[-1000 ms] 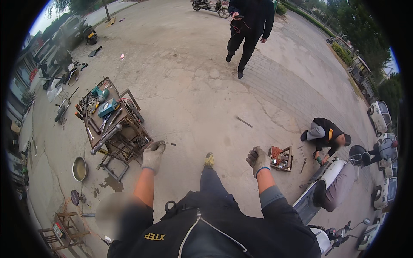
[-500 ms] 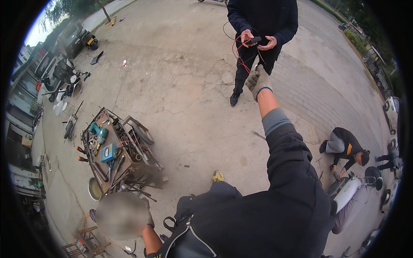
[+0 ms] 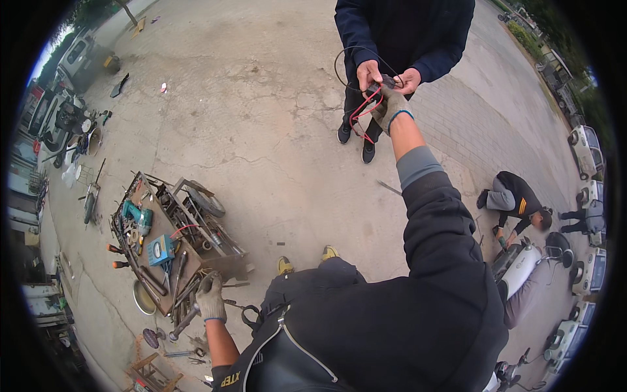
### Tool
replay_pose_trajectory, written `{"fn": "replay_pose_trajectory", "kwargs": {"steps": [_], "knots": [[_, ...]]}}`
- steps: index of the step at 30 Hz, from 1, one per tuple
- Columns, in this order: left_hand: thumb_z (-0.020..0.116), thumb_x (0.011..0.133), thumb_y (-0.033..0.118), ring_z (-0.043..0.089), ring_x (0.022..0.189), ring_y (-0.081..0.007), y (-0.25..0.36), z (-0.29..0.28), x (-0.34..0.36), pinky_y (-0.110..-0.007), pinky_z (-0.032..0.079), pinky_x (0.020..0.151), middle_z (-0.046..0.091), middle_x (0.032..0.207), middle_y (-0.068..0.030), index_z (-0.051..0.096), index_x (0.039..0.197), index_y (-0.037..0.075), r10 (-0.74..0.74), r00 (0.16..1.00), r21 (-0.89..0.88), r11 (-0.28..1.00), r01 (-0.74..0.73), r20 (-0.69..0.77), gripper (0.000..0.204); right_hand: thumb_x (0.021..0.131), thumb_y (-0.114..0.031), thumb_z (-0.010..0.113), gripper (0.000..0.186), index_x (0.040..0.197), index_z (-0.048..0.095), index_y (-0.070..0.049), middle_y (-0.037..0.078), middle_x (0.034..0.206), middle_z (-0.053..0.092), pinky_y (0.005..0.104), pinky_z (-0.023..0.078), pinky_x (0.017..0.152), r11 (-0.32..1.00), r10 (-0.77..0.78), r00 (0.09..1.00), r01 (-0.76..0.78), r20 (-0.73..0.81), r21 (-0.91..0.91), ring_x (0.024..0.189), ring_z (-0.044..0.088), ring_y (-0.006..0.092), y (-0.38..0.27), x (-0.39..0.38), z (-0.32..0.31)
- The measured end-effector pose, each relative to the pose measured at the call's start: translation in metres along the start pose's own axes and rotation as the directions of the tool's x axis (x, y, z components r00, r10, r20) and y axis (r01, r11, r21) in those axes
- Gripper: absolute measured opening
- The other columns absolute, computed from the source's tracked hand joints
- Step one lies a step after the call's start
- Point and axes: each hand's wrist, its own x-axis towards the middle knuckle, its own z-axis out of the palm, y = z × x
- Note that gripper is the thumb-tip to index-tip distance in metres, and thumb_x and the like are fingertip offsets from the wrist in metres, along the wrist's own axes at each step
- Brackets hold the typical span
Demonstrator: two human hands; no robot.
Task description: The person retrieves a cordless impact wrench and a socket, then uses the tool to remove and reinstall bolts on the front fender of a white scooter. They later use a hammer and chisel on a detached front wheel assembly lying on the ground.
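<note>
My right hand (image 3: 394, 110), in a grey work glove, reaches far forward on an outstretched arm. Its fingers close on a small black box (image 3: 385, 83) with red and black wires (image 3: 358, 119). The person (image 3: 405, 32) facing me, in dark clothes, has both bare hands on the same box. My left hand (image 3: 210, 297), also gloved, is curled at the near corner of the tool cart (image 3: 225, 264). Beside its thumb side a grey metal bar (image 3: 185, 325) slants down; what the fingers hold is hidden.
On the cart lie a teal power drill (image 3: 138, 219), a blue meter (image 3: 160, 249) and orange-handled screwdrivers (image 3: 120, 264). A basin (image 3: 143, 298) and a wooden stool (image 3: 151, 374) stand nearby. At right, another person (image 3: 519, 199) crouches by a white scooter (image 3: 524, 271).
My right hand has gone from just below the black box to gripping it. My left hand now shows at the cart's corner; the blurred round patch there is gone.
</note>
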Motion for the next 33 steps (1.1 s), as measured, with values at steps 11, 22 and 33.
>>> {"fn": "replay_pose_trajectory", "kwargs": {"steps": [11, 22, 33], "knots": [[0.069, 0.1, 0.018, 0.068, 0.101, -0.0147, 0.07, 0.025, 0.049, -0.03, 0.054, 0.091, 0.075, 0.111, -0.0092, 0.071, 0.121, -0.002, 0.042, 0.977, -0.213, 0.977, 0.004, 0.211, 0.029, 0.093, -0.022, 0.07, 0.012, 0.101, 0.066, -0.014, 0.0, 0.079, 0.064, 0.0307, 0.052, 0.053, 0.96, -0.112, 0.981, 0.066, 0.16, 0.271, 0.059, 0.06, 0.0145, 0.046, -0.073, -0.016], [0.068, 0.102, 0.029, 0.062, 0.12, -0.026, 0.201, 0.076, 0.073, -0.043, 0.053, 0.101, 0.058, 0.142, -0.0156, 0.036, 0.157, 0.001, 0.41, 0.677, -0.701, 0.678, 0.222, 0.611, 0.07, 0.092, -0.009, 0.065, 0.019, 0.108, 0.063, 0.0, 0.012, 0.093, 0.069, 0.0414, 0.061, 0.066, 0.976, -0.114, 0.777, -0.028, 0.619, 0.215, 0.075, 0.069, 0.0254, 0.12, -0.182, 0.009], [0.079, 0.092, 0.023, 0.07, 0.097, -0.0169, 0.214, 0.026, 0.07, -0.034, 0.06, 0.083, 0.07, 0.111, -0.0095, 0.061, 0.131, 0.002, 0.371, 0.77, -0.714, 0.684, 0.152, 0.519, 0.048, 0.091, -0.003, 0.074, 0.031, 0.12, 0.066, 0.004, 0.008, 0.102, 0.074, 0.0291, 0.057, 0.081, 0.645, -0.119, 0.514, 0.691, 0.849, -0.328, 0.09, 0.069, 0.0147, 0.202, -0.333, 0.12]]}}
